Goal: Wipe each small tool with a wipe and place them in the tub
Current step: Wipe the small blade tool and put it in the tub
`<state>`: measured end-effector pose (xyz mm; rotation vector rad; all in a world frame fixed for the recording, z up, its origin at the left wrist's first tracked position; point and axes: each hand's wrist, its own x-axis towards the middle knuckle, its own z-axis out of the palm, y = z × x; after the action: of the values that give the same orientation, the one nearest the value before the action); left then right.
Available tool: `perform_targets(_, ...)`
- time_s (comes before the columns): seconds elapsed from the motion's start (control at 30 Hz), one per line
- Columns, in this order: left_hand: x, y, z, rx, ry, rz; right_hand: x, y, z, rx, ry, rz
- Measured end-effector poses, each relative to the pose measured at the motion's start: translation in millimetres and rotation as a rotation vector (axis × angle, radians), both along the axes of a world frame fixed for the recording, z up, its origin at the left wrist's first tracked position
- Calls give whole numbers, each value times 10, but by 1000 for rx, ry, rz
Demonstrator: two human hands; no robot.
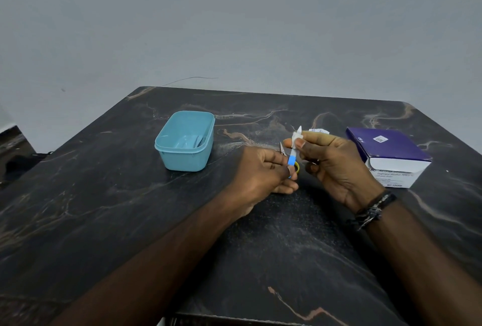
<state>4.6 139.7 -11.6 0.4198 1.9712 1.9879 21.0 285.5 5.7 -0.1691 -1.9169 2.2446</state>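
Dark marbled stone with tan veins makes up the counter (104, 195) I am looking down on. My left hand (263, 171) has its fingers curled round the handle end of a small pair of scissors (292, 160), whose handle shows blue with a bit of yellow ring just beside my fingertips. One blade points up and away from me; the other, thinner tip sticks out to the left near my knuckles. My right hand (336, 161) pinches a small white wipe (297, 137) between thumb and forefinger, folded round the upper blade so that only the pale tip shows above it. Both hands hover over the middle of the counter, close together. To the left of them, well apart, stands the light blue tub (167, 140), open, with what looks like a tool or two already lying inside, though I cannot make them out clearly. To the right, near my right hand, sits a purple and white box (391, 153) of swabs. A torn white wrapper (318, 131) lies just behind my right fingers.
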Motion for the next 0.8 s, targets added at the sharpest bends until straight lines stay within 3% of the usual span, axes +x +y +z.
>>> perform_targets(0.5,-12,23,-25,10,23,54,19,-82,23,-43,-59,-19)
perform_targets(0.8,3,21,-16,30,29,16,-24,-25,-18,-68,3,-76)
